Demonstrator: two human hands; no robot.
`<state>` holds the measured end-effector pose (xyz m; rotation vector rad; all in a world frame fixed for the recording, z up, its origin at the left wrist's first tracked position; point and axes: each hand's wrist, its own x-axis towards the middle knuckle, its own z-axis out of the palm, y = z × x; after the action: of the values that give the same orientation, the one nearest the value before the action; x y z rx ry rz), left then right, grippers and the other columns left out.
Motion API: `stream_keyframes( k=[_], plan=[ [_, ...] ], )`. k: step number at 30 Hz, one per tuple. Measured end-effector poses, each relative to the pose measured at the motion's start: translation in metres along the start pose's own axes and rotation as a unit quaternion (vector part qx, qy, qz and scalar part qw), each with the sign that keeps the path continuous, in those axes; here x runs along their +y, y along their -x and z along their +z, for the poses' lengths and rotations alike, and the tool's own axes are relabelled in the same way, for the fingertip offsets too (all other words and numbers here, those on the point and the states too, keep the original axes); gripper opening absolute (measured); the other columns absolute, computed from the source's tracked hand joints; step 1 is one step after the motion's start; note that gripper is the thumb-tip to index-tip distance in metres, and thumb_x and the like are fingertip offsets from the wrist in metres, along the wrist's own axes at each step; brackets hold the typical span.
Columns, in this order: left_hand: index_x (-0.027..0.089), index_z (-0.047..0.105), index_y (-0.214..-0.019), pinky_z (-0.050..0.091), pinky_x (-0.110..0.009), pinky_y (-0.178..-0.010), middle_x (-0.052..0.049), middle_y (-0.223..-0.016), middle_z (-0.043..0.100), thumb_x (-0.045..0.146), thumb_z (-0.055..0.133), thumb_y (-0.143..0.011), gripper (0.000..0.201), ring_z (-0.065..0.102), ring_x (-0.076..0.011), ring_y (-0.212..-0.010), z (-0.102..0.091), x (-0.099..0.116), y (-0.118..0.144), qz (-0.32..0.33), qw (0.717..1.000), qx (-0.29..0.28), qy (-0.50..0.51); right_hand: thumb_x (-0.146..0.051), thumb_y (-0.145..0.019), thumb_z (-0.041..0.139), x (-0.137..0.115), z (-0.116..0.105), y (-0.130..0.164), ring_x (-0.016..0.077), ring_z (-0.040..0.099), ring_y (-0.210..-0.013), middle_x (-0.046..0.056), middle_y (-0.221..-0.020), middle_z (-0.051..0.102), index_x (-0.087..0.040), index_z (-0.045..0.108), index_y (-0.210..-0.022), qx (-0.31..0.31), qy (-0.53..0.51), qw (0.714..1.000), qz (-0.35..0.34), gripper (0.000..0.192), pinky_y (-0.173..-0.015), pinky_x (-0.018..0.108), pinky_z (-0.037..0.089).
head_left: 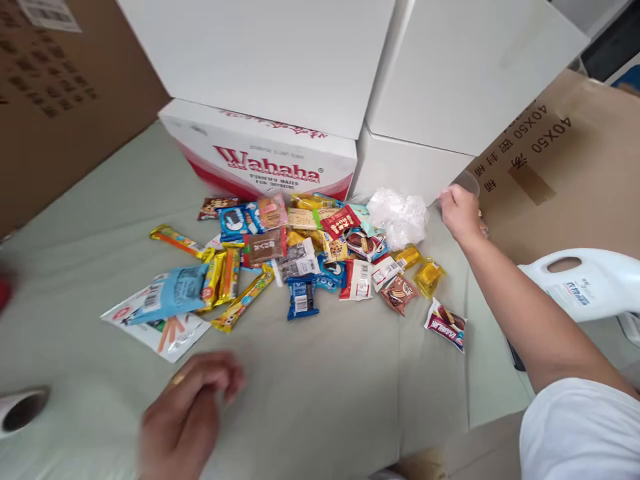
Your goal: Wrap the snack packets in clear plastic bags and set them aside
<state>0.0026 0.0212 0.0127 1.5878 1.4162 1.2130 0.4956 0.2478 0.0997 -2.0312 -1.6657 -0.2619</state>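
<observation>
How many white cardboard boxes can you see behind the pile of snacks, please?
3: the Wahaha box behind the snacks, a plain box stacked on it, and another plain box to their right. More may be hidden.

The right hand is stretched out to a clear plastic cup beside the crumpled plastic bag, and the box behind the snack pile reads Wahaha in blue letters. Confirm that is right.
Not quite: the head view shows the Wahaha box lettered in red, not blue. The rest holds: the right hand reaches to the clear plastic cup, beside the crumpled plastic bag, and the box stands behind the snack pile.
</observation>
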Motion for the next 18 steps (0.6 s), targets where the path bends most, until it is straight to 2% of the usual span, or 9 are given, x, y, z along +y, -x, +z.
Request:
stream_keyframes(
  k=[2,5,9,11,13,15,17,18],
  plan=[
    [0.024,0.053,-0.069,0.051,-0.032,-0.052,-0.001,-0.088,0.063,0.027,0.048,-0.095,0.026,0.06,-0.0158,-0.066,0.025,0.006,-0.023,-0.017,0.991,-0.022,0.133,-0.025,-0.096,0.049,-0.039,-0.002,-0.005,0.021,0.066,-0.087,0.007,-0.093,0.075,-0.016,0.074,-0.101,-0.052,0.0,0.996,-0.075,0.027,-0.08,0.029,0.044],
    [0.02,0.052,-0.065,0.052,-0.033,-0.059,-0.006,-0.092,0.063,0.032,0.053,-0.093,0.03,0.061,-0.0163,-0.069,0.062,0.013,-0.05,-0.052,0.945,-0.144,0.289,-0.022,-0.094,0.053,-0.083,0.001,-0.011,0.02,0.065,-0.089,0.006,-0.096,0.075,-0.017,0.076,-0.102,-0.139,0.015,0.976,-0.169,0.025,-0.083,0.028,0.044],
    [0.019,0.054,-0.07,0.051,-0.032,-0.07,-0.007,-0.095,0.06,0.034,0.066,-0.083,0.024,0.059,-0.0157,-0.075,0.094,0.006,-0.058,-0.101,0.87,-0.242,0.417,-0.026,-0.094,0.055,-0.121,0.02,-0.019,0.0207,0.062,-0.093,0.008,-0.105,0.072,-0.018,0.077,-0.106,-0.16,0.073,0.963,-0.205,0.026,-0.083,0.029,0.043],
    [0.018,0.057,-0.076,0.049,-0.031,-0.074,-0.006,-0.098,0.061,0.032,0.074,-0.076,0.022,0.059,-0.0161,-0.081,0.103,-0.001,-0.054,-0.137,0.833,-0.289,0.452,-0.028,-0.089,0.064,-0.136,0.032,-0.024,0.022,0.062,-0.097,0.008,-0.116,0.069,-0.022,0.077,-0.112,-0.186,0.097,0.953,-0.22,0.027,-0.08,0.03,0.043],
    [0.018,0.059,-0.083,0.048,-0.03,-0.076,-0.006,-0.099,0.062,0.031,0.078,-0.072,0.025,0.058,-0.0166,-0.086,0.106,-0.008,-0.05,-0.164,0.806,-0.338,0.457,-0.026,-0.083,0.069,-0.149,0.039,-0.027,0.0234,0.062,-0.098,0.008,-0.119,0.069,-0.024,0.078,-0.107,-0.211,0.113,0.946,-0.217,0.026,-0.078,0.03,0.043],
    [0.018,0.062,-0.088,0.047,-0.03,-0.078,-0.006,-0.1,0.062,0.033,0.082,-0.07,0.03,0.058,-0.0172,-0.09,0.106,-0.012,-0.048,-0.174,0.79,-0.368,0.458,-0.021,-0.085,0.064,-0.158,0.036,-0.026,0.0245,0.063,-0.096,0.009,-0.112,0.072,-0.022,0.079,-0.098,-0.205,0.122,0.95,-0.199,0.02,-0.077,0.031,0.042],
    [0.017,0.064,-0.09,0.047,-0.028,-0.076,-0.006,-0.102,0.061,0.037,0.085,-0.069,0.035,0.057,-0.0172,-0.09,0.105,-0.013,-0.048,-0.173,0.778,-0.374,0.475,-0.021,-0.089,0.059,-0.163,0.021,-0.016,0.0239,0.063,-0.092,0.009,-0.103,0.073,-0.02,0.078,-0.093,-0.141,0.067,0.972,-0.174,0.02,-0.077,0.032,0.042],
    [0.017,0.064,-0.09,0.046,-0.028,-0.074,-0.006,-0.101,0.061,0.038,0.085,-0.069,0.037,0.057,-0.0164,-0.088,0.104,-0.012,-0.047,-0.172,0.775,-0.369,0.484,-0.024,-0.09,0.059,-0.164,0.011,-0.005,0.0226,0.062,-0.087,0.008,-0.098,0.073,-0.019,0.077,-0.092,-0.099,0.003,0.983,-0.153,0.018,-0.076,0.032,0.043]
  ],
)
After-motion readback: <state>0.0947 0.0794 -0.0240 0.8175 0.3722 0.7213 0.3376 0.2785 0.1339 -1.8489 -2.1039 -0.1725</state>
